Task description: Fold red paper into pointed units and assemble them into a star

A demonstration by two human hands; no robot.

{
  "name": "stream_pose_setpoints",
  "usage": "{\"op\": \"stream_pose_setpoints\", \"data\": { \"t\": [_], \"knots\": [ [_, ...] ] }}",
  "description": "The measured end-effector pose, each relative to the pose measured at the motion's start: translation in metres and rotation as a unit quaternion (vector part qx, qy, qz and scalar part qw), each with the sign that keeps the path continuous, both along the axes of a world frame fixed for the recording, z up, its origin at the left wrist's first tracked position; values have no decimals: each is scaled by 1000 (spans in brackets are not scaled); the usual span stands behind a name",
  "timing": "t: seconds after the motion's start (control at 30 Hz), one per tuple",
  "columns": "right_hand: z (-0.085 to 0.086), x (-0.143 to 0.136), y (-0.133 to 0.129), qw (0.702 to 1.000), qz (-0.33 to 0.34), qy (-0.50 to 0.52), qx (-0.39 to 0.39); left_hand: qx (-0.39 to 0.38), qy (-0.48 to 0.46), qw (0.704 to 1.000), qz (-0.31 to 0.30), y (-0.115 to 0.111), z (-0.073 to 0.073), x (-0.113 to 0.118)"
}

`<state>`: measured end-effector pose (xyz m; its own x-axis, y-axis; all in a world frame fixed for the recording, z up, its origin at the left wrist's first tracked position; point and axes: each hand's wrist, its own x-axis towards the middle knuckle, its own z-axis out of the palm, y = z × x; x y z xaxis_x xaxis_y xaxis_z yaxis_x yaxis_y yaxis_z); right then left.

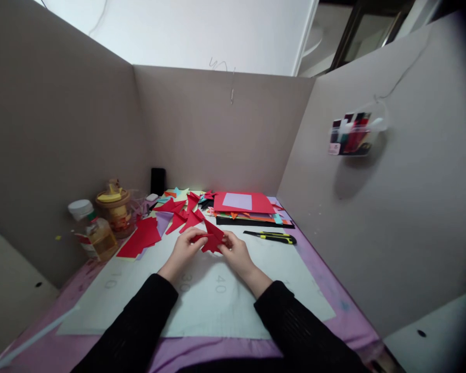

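Both hands hold one folded red paper piece [213, 239] above the middle of the white mat [241, 311]. My left hand [186, 248] pinches its left side between thumb and fingers. On the opposite side, my right hand [235, 251] grips the right edge, fingers partly behind the paper. The piece has pointed flaps, one standing up, and a jagged lower edge. Just beyond it lie several folded red paper shapes [176, 223]. A stack of red sheets [142, 238] rests to the left of my left hand.
A black and yellow utility knife [274, 237] lies right of my hands. Behind it is a paper stack topped by a red sheet [262, 203] with a lilac square [236, 201]. A bottle [97, 235] and a tub [116, 210] stand left. Grey panels [225, 134] enclose the table.
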<state>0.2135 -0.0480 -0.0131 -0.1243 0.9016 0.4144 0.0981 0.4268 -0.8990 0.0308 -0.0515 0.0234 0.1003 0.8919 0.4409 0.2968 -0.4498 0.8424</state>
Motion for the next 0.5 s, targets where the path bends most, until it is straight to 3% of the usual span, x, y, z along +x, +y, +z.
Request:
{"op": "stream_pose_setpoints", "data": {
  "t": [0.27,0.5],
  "knots": [
    [5,3,-4,996,-24,-70,42,-13,30,999,-34,-1,0,3],
    [4,-3,-3,999,6,19,-45,-53,26,998,-17,-1,0,4]
  ]
}}
